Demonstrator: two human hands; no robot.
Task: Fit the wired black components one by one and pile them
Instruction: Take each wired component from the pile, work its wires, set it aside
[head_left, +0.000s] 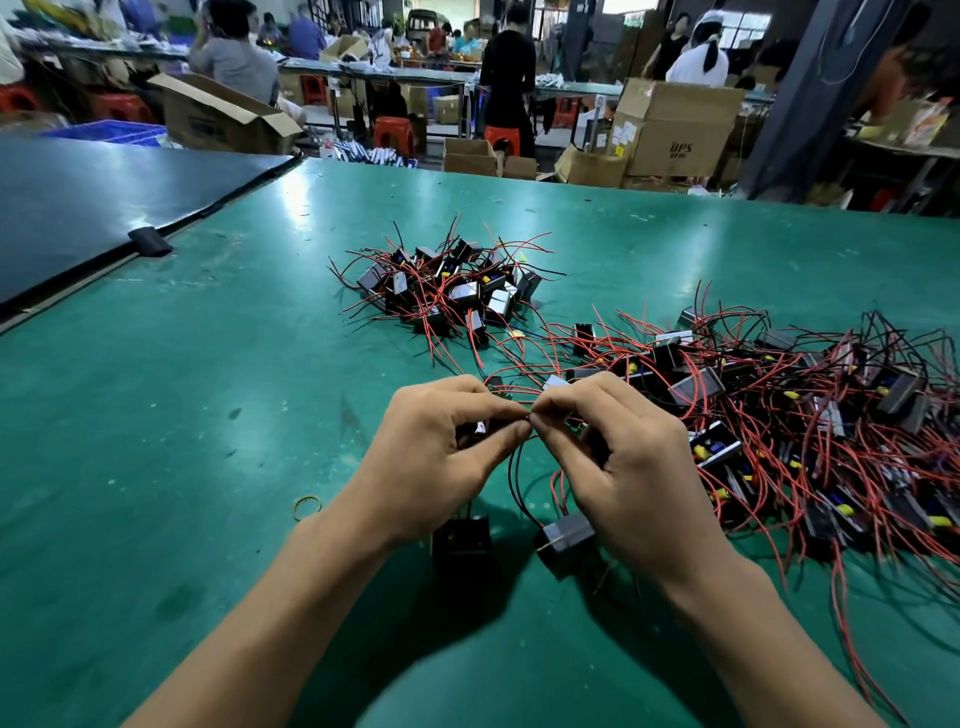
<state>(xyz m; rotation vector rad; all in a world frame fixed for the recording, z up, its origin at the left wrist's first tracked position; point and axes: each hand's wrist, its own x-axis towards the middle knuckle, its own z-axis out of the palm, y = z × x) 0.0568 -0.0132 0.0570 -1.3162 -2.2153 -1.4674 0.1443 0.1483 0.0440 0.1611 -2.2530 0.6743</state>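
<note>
My left hand (441, 457) and my right hand (618, 457) meet fingertip to fingertip above the green table (208, 415), both pinching thin red and black wires (519, 467). From these wires hang two black box components, one (461, 543) below my left wrist and one (566, 540) below my right hand. A small black part sits half hidden in my left palm. A neat pile of wired black components (447, 288) lies further back at the centre. A large loose heap of the same parts (805, 415) spreads over the right side.
A yellow rubber band (306, 506) lies on the table left of my left forearm. A dark board (93, 208) with a black roll (149, 241) on its edge covers the far left. Cardboard boxes, red stools and several people fill the workshop behind.
</note>
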